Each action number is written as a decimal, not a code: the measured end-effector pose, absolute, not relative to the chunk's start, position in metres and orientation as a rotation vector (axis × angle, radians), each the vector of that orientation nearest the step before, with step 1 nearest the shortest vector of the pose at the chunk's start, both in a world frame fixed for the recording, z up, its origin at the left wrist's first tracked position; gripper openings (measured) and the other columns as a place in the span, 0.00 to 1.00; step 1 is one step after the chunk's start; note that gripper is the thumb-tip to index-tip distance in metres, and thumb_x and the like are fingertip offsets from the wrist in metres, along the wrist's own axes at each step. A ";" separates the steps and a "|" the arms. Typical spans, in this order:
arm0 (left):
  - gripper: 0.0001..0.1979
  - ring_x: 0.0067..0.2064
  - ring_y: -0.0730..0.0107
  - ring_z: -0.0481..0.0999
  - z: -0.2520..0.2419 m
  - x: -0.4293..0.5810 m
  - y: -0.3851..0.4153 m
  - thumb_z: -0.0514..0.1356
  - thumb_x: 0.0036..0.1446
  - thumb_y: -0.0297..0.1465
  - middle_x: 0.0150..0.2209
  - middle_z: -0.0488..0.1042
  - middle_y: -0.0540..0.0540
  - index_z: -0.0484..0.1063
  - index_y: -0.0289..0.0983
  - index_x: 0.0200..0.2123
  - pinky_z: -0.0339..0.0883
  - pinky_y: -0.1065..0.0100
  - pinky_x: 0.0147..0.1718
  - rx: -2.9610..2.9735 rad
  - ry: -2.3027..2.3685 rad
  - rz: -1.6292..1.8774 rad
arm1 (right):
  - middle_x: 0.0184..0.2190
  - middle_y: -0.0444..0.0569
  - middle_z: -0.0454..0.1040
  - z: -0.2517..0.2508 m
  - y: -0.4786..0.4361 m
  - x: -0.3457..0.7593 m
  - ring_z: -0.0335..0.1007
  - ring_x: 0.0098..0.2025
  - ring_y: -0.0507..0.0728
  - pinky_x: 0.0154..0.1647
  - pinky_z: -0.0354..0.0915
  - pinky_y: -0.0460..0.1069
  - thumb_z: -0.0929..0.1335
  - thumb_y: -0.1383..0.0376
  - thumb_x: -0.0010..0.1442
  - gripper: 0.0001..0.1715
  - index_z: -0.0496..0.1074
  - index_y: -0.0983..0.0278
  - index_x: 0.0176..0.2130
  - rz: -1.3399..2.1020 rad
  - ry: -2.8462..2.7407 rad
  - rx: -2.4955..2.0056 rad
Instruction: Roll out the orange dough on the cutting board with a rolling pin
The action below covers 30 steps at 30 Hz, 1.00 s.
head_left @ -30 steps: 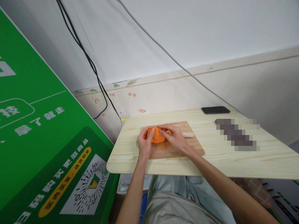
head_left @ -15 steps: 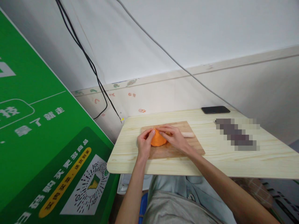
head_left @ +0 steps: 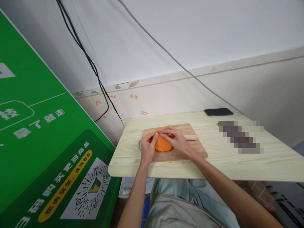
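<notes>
An orange lump of dough (head_left: 162, 144) lies on a brown wooden board (head_left: 190, 149) on a pale wooden table (head_left: 213, 161). My left hand (head_left: 147, 148) is curled against its left side, thumb on top. My right hand (head_left: 177, 142) arches over its far and right side, fingers bent onto it. Both hands press the lump between them. A thin pale wooden rolling pin (head_left: 191, 137) lies on the board just behind my right hand, partly hidden by it.
A black phone (head_left: 218, 111) lies at the table's far edge. A blurred-out dark object (head_left: 239, 136) lies right of the board. A green printed banner (head_left: 45, 139) leans close on the left. Black cables (head_left: 95, 69) hang down the wall behind.
The orange lump has been squeezed narrower and taller and sits slightly more to the right. Both hands have closed in round it.
</notes>
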<state>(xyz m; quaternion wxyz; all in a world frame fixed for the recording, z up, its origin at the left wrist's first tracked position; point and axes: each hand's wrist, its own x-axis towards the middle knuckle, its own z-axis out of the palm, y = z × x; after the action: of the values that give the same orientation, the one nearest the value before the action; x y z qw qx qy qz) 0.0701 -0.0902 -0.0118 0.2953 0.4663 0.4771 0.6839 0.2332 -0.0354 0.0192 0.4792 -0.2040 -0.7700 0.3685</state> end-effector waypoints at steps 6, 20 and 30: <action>0.18 0.40 0.60 0.83 -0.012 0.069 -0.090 0.71 0.59 0.46 0.39 0.86 0.41 0.87 0.36 0.38 0.76 0.63 0.43 1.272 1.283 1.798 | 0.40 0.52 0.84 0.017 -0.033 0.233 0.79 0.44 0.60 0.52 0.73 0.56 0.72 0.51 0.70 0.16 0.85 0.59 0.42 0.905 -1.859 -0.557; 0.22 0.41 0.62 0.81 -0.012 0.071 -0.086 0.73 0.57 0.50 0.39 0.84 0.43 0.84 0.36 0.39 0.75 0.64 0.44 1.142 1.310 1.913 | 0.47 0.53 0.85 0.010 -0.029 0.229 0.81 0.49 0.61 0.54 0.75 0.56 0.70 0.54 0.71 0.16 0.83 0.59 0.50 0.998 -1.767 -0.625; 0.20 0.48 0.61 0.82 -0.007 0.072 -0.088 0.73 0.57 0.46 0.46 0.84 0.42 0.84 0.37 0.46 0.75 0.63 0.50 1.110 1.254 1.950 | 0.47 0.52 0.87 0.010 -0.029 0.228 0.84 0.48 0.62 0.55 0.78 0.57 0.76 0.58 0.62 0.16 0.84 0.60 0.49 1.162 -1.688 -0.612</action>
<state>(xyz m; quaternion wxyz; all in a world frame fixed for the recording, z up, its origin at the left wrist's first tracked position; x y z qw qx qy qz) 0.0719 -0.0885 -0.0072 0.2816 0.4144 0.4681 0.7279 0.2280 -0.0291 0.0105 0.4805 -0.2510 -0.6922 0.4765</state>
